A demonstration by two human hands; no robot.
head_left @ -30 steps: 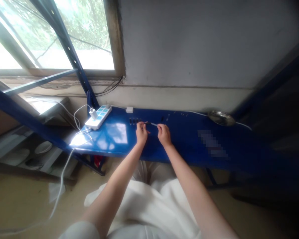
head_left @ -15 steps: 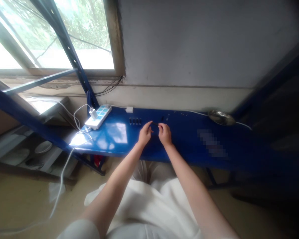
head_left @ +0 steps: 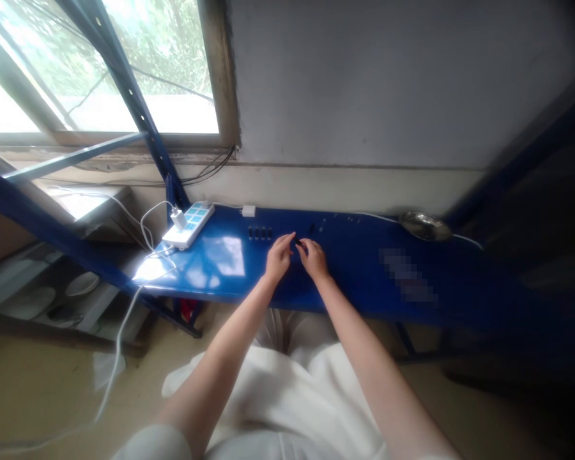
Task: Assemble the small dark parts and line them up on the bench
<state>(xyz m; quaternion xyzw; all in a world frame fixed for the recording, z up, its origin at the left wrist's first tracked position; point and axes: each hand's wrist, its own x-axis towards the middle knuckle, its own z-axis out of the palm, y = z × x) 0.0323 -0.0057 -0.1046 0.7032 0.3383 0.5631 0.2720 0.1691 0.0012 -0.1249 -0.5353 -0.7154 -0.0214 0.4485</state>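
Note:
Above the blue table (head_left: 345, 275), my left hand (head_left: 279, 257) and my right hand (head_left: 314, 259) come close together, fingertips pinched. Between them is a small black piece (head_left: 298, 241), mostly covered by the fingers; its kind is too small to make out. Just beyond my left hand stand several small dark cylinders (head_left: 260, 234) with light ends, lined up in a row. Past my right hand lie another small black piece (head_left: 312, 227) and a few tiny pale bits (head_left: 322, 225).
A white power strip (head_left: 191, 223) with a plug and cables sits at the table's left end, near a white adapter (head_left: 248, 211). At the back right is a shiny metal bowl-like object (head_left: 425, 226). A blue metal post (head_left: 134, 96) rises at the left by the window.
My right hand has moved slightly left, closer to my left hand. Less of the black piece shows between the fingers, and it appears tilted rather than level.

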